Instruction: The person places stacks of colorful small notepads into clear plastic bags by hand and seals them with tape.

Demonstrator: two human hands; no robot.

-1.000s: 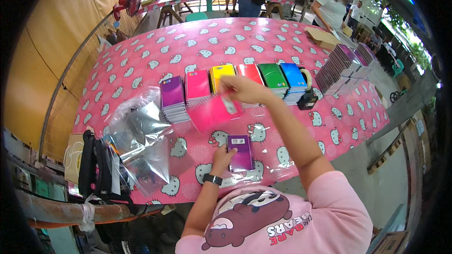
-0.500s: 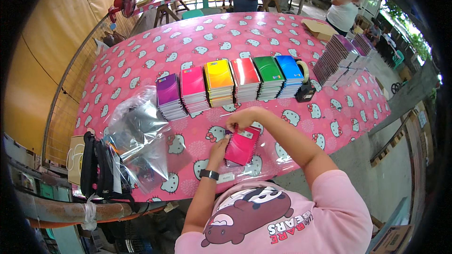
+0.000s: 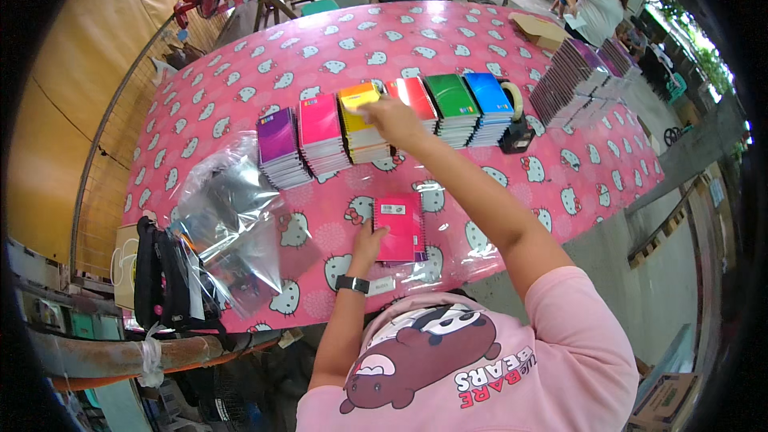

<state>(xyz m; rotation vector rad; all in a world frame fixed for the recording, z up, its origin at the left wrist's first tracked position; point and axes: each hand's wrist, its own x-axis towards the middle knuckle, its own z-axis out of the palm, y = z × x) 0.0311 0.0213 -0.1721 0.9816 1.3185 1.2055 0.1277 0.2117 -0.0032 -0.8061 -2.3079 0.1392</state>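
A pink spiral notebook (image 3: pixel 398 234) with a white label near its top lies on the table in front of me, spiral on its right side. A purple edge shows beneath it. My left hand (image 3: pixel 369 243) grips its left side, thumb on the cover and the other fingers mostly hidden. My right hand (image 3: pixel 394 120) is stretched to the stack of yellow notebooks (image 3: pixel 358 94), fingertips at the top cover. Those fingers are blurred, so their grip is unclear. Purple (image 3: pixel 278 130), pink (image 3: pixel 319 116), red (image 3: pixel 413 94), green (image 3: pixel 451 96) and blue (image 3: pixel 488 94) stacks make up the row.
Clear plastic sheets (image 3: pixel 236 224) and a black bag (image 3: pixel 156 276) are at the left. A black tape dispenser (image 3: pixel 518 136) stands beside the blue stack. More notebook piles (image 3: pixel 570 84) and an open carton (image 3: pixel 540 30) are at the right. A person in white (image 3: pixel 596 10) stands beyond.
My right hand has moved from the pink notebook up to the yellow stack. The pink notebook now lies straighter, its label side up and spiral on the right. My left hand stays on it.
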